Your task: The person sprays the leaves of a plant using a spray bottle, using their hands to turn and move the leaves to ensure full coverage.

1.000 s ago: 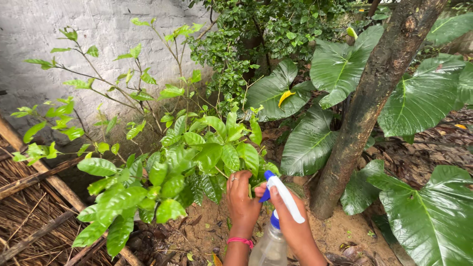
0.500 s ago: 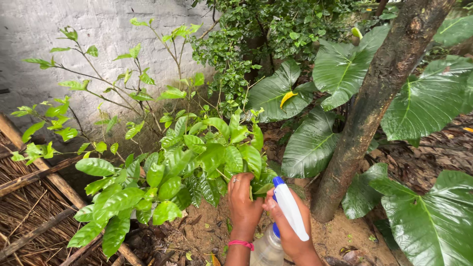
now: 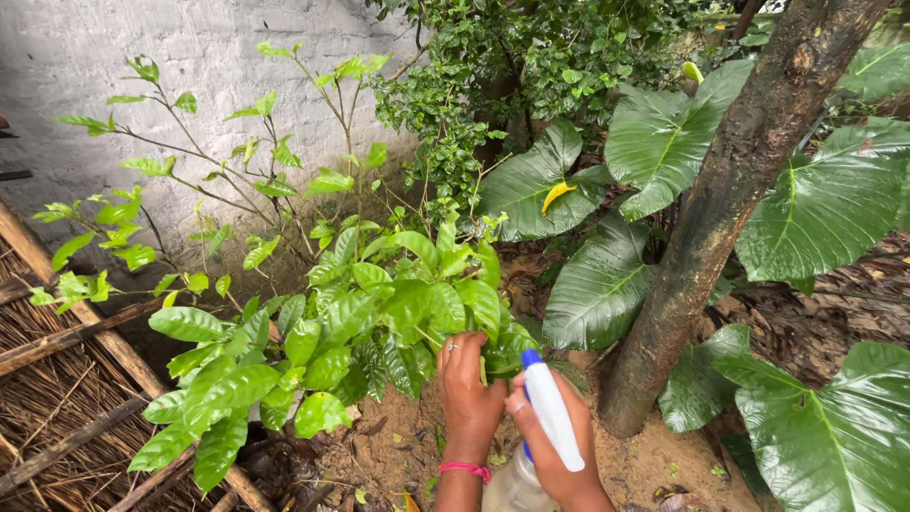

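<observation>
at the bottom centre the right hand [image 3: 559, 446] grips a clear spray bottle [image 3: 519, 484] with a white and blue head; the left hand [image 3: 469, 389] pinches a stem of the glossy leafy shrub [image 3: 360, 322]. the stem could snap if bent hard, and spray might hit the rough trunk [image 3: 730, 218].

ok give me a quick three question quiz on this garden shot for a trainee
1. True or false: the right hand holds the spray bottle.
2. What does the left hand touch? A) tree trunk B) leafy shrub C) wall
3. What colour is the band on the left wrist?

Key: 1 true. 2 B, the leafy shrub, not the tree trunk. 3 pink, the wristband.
</observation>
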